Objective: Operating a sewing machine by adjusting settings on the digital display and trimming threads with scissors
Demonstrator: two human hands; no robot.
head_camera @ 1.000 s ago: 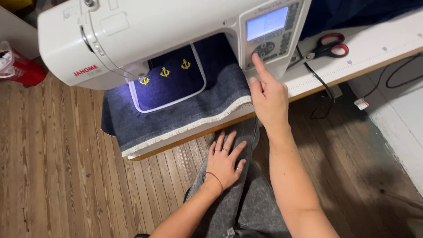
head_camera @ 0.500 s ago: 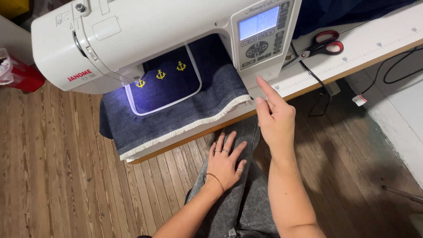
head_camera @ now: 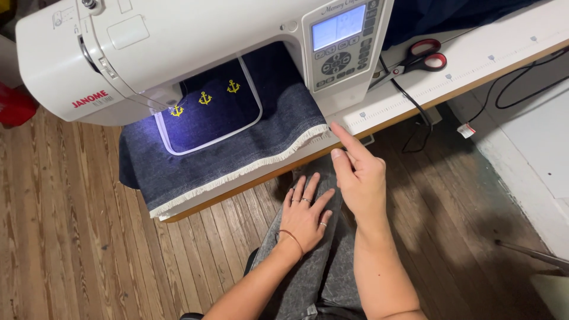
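A white embroidery sewing machine [head_camera: 178, 41] stands on the table, its control panel with a small screen [head_camera: 339, 44] facing me. Under its needle lies dark denim cloth [head_camera: 249, 148] with a frayed white edge, clamped in a white hoop [head_camera: 207, 142] that frames three yellow stitched anchors [head_camera: 204, 98]. My right hand [head_camera: 358, 178] hovers below the table edge, index finger pointing up toward the machine, holding nothing. My left hand [head_camera: 305, 213] rests flat, fingers spread, on my grey-trousered knee [head_camera: 320, 266].
Red-handled scissors [head_camera: 424, 56] lie on the white table top [head_camera: 474, 65] to the right of the machine. Black cables [head_camera: 415, 106] hang over the table's front edge. Wooden floorboards [head_camera: 71, 237] spread below; a red object [head_camera: 15, 106] sits at far left.
My right hand has dropped from the machine's control panel down to below the table edge. My left hand stays on my knee.
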